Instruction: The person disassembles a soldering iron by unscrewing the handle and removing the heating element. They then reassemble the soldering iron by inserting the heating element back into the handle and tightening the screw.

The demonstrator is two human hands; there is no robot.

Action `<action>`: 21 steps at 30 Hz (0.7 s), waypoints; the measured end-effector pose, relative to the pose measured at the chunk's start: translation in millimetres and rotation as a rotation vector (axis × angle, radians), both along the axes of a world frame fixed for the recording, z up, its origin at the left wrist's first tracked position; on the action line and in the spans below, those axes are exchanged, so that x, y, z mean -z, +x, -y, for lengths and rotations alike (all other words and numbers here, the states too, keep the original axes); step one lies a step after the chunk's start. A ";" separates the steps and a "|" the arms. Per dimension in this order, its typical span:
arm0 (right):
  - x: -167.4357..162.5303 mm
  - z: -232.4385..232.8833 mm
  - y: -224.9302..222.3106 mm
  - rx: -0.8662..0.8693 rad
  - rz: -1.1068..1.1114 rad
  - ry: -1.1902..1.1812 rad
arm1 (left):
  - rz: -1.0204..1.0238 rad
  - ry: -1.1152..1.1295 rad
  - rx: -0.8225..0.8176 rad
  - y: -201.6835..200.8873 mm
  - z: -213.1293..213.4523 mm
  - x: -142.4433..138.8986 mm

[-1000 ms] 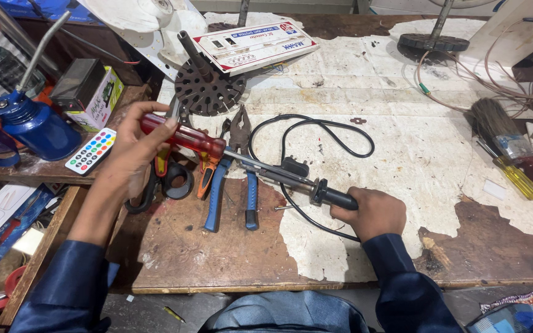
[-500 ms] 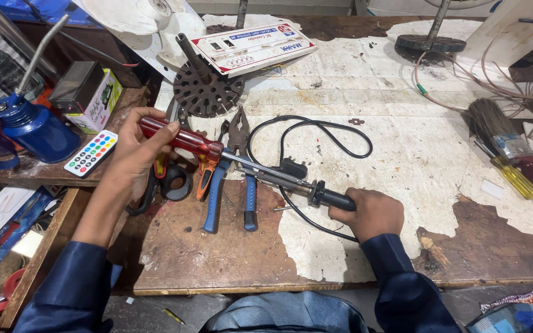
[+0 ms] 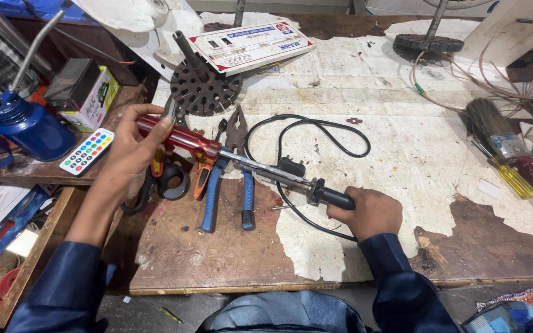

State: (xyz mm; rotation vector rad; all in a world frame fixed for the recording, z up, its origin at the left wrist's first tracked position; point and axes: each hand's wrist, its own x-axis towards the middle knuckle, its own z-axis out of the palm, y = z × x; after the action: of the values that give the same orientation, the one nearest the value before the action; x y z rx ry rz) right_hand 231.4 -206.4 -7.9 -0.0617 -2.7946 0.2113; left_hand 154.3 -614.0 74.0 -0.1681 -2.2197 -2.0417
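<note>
My left hand [image 3: 134,151] grips the red translucent handle of a screwdriver [image 3: 180,137], whose metal shaft points right. My right hand [image 3: 368,213] holds the black handle of a soldering iron [image 3: 334,198]; its metal barrel points left and meets the screwdriver tip near the middle. The iron's black cable [image 3: 316,132] loops over the worn bench [image 3: 353,259] to a plug [image 3: 291,166]. Blue-handled pliers [image 3: 229,185] lie under the tools. Black-handled scissors [image 3: 168,182] and an orange-handled tool [image 3: 202,176] lie beside my left hand.
A dark round slotted metal part [image 3: 203,89] and a white printed box [image 3: 251,44] sit at the back. A blue oil can [image 3: 29,123], a small carton [image 3: 87,92] and a white remote [image 3: 86,151] rest on the left shelf. A brush [image 3: 495,126], a yellow-handled screwdriver [image 3: 513,177] and wires [image 3: 482,80] lie at right.
</note>
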 end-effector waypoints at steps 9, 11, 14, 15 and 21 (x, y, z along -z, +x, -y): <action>-0.1 -2.1 1.8 -0.023 -0.076 -0.026 | -0.023 0.094 0.064 1.8 2.1 -3.6; 0.4 -1.3 0.7 -0.031 -0.088 -0.027 | -0.074 0.080 0.060 1.8 3.5 -2.2; 0.0 -0.6 0.6 -0.034 -0.086 0.000 | -0.119 -0.019 -0.003 0.6 4.8 1.8; -0.6 -0.8 0.0 -0.033 -0.079 -0.001 | -0.122 -0.083 -0.046 -2.0 2.8 2.9; -1.9 -2.4 0.0 -0.031 -0.071 0.014 | -0.015 0.168 -0.004 -1.3 -4.9 1.1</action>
State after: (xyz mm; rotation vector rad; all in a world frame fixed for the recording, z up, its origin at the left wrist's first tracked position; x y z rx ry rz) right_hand 231.4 -204.0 -6.0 -0.0079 -2.7278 0.1981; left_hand 153.0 -609.2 72.9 -0.1613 -2.0261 -2.2036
